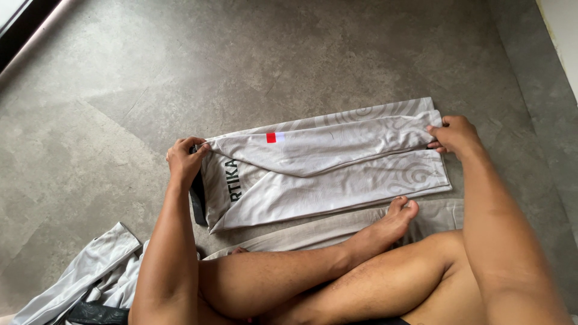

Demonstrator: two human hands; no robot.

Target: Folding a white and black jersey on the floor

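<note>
A pale grey sports shirt (325,174) with a faint swirl pattern, a small red and white patch and dark lettering lies partly folded on the grey floor. My left hand (185,159) pinches its left end by the dark collar. My right hand (454,135) grips the folded edge at its right end. Both hands hold the folded-over flap stretched across the shirt.
I sit cross-legged, my bare legs and one foot (391,225) just below the shirt, resting on a beige cloth (439,213). More pale garments (96,274) lie crumpled at the lower left. A wall base (557,36) runs along the right.
</note>
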